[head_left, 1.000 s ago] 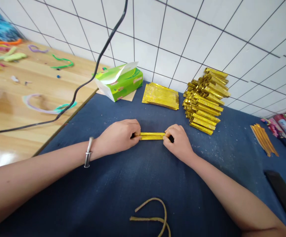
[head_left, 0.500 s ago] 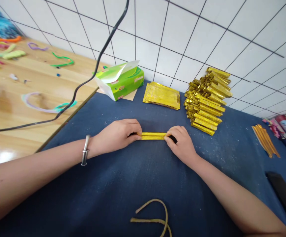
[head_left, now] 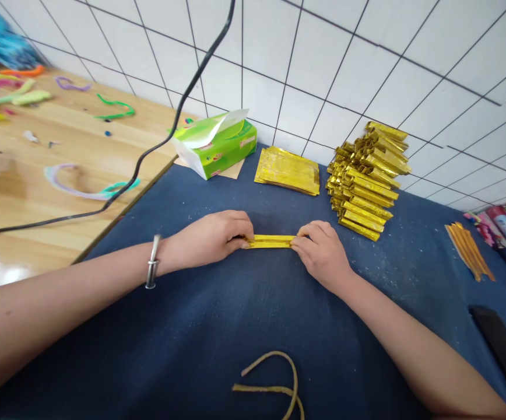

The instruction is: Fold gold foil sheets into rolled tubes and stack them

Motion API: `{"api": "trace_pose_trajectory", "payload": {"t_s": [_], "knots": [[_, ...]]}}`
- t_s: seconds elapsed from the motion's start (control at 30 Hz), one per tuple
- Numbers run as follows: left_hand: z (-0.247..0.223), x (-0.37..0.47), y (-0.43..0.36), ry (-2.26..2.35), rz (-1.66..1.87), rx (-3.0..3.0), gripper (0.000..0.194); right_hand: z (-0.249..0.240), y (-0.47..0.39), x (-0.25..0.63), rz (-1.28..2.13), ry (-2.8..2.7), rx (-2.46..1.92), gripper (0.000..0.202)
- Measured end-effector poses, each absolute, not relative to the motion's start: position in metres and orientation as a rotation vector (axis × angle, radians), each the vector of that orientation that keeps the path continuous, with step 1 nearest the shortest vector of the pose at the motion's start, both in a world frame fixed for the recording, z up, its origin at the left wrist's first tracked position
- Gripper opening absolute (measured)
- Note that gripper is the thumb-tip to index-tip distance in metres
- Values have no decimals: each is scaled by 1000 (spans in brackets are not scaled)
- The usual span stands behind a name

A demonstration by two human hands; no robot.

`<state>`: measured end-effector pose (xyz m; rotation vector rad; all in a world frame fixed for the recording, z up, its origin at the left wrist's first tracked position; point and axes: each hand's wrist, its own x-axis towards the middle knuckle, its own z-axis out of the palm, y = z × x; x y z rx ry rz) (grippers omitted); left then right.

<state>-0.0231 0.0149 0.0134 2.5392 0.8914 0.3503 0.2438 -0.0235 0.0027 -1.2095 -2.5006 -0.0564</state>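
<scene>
Fingers of your left hand and right hand pinch the strip; uneven pressure could crease it crookedly.

Folded gold strip: narrow, straight, shiny yellow, two parallel lengthwise bands with darker groove between; lies level, running left to right, near centre of frame, just below mid-height, both ends hidden
</scene>
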Motion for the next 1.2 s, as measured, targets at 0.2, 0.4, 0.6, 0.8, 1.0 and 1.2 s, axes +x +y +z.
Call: {"api": "trace_pose_trajectory", "payload": {"t_s": [0.2,0.4,0.6,0.8,1.0,1.2], "knots": [[17,-22,6,857,242,2799,19,4,-14,254,-30,-2622,-1020,14],[27,-18,-4,795,129,2994,22,1,-15,254,-158,-2716,-952,18],[23,-18,-3,840,170,2986,22,-3,-18,254,-216,-2709,-960,23],[16,-19,3,952,295,2874,19,-9,-14,254,-70,-2578,-1015,23],[20,-21,2,892,234,2907,22,-2,-16,253,-134,-2695,-1001,21],[22,-20,-2,890,200,2918,25,-5,-19,249,-196,-2700,-995,21]]}}
